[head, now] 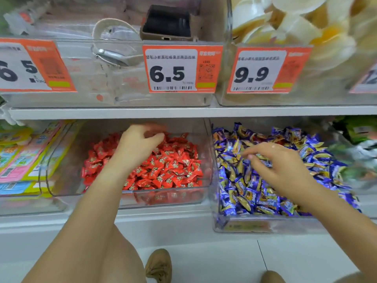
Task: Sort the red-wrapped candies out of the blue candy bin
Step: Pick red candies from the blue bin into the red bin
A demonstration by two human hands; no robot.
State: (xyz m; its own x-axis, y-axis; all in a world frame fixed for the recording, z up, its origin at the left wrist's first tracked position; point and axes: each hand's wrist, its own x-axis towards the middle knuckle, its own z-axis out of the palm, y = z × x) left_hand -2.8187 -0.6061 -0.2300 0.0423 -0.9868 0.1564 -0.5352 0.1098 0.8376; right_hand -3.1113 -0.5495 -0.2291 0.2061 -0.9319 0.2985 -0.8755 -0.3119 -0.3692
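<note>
While my left hand [140, 139] curls blurred over the red candies [163, 168], contents uncertain, my right hand [273, 162] should pinch only red wrappers beneath its loosely bent fingers [250, 155].

We see through one wide-angle head camera, facing forward and down at close range onto the white lower shelf [163, 223], its front edge crossing the frame; the white upper shelf's front edge [183, 112] sits near the middle.
</note>
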